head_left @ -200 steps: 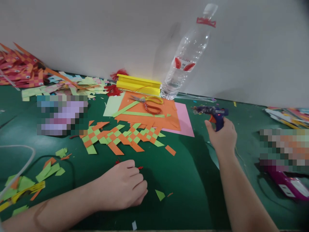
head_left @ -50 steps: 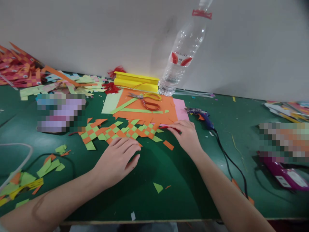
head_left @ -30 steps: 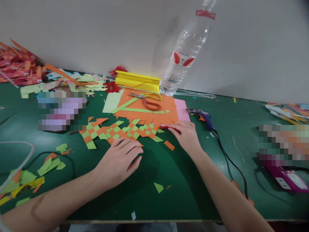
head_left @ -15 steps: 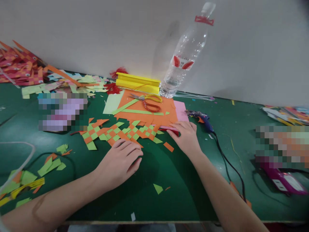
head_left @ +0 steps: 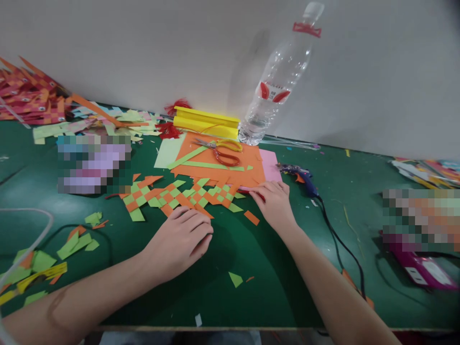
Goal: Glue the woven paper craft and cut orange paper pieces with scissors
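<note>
Woven orange-and-green paper lies flat on the green table, its lower edge partly beneath the bent fingers of the left hand. Those fingers sit together, palm down, the thumb slightly apart; whether they grip anything, I cannot tell. At the weave's right end, the right hand has its thumb against a red piece, fingers close together above; whether they pinch it is hidden. Just beyond lies an orange paper sheet, overlapping pink paper and pale green paper, with scissors on top. Right of these rests a blue glue gun, nozzle toward the pink paper. Farther back, red tassels lie beside folded yellow card, next to a tilted plastic bottle. Red-orange woven pieces are heaped at far left.
</note>
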### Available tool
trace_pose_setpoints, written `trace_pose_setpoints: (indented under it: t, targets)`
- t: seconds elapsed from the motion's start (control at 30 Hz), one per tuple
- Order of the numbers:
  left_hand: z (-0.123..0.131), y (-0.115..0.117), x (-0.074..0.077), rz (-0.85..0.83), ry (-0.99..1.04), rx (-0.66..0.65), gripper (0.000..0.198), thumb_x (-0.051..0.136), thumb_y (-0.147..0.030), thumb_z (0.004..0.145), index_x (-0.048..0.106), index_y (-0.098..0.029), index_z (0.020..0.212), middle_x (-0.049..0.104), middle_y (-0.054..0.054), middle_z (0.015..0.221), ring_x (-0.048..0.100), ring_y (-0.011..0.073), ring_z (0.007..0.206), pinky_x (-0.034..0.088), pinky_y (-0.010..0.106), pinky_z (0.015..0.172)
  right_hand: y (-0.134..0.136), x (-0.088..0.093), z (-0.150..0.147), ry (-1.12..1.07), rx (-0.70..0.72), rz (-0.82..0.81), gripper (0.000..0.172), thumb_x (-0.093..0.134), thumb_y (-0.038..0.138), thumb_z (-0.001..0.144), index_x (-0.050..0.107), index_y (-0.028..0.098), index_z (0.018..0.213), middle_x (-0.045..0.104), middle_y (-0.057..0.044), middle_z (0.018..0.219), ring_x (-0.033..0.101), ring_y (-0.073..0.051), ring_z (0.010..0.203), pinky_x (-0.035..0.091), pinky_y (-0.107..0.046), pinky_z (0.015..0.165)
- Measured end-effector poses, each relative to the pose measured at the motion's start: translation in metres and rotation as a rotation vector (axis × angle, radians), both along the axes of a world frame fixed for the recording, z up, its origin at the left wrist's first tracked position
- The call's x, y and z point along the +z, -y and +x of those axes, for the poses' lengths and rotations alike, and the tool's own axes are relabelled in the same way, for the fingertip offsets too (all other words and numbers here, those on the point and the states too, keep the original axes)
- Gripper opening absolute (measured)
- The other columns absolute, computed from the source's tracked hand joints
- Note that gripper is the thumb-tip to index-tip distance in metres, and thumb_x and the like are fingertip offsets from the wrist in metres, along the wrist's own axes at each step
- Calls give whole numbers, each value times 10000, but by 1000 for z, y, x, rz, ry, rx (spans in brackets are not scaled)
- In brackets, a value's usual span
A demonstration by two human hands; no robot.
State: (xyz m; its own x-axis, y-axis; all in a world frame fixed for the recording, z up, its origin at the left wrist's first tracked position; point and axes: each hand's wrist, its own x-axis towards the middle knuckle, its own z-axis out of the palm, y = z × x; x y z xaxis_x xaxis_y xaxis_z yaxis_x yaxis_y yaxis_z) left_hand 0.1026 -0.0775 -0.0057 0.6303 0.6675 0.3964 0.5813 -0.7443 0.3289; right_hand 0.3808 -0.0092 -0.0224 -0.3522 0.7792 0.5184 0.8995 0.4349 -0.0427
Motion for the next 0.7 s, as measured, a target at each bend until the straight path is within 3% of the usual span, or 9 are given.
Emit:
trace_pose_setpoints:
  t: [0.7]
  targets:
    - [0,-1,0,23,-2,-6,184,438,-187,959,612,-176,903,661,41,953,606,201,920,431,381,854,-5,-8,-2,14,-5,46,256,481,279,954,696,218,829,673,-20,786,589,-179,755,323,-360,833]
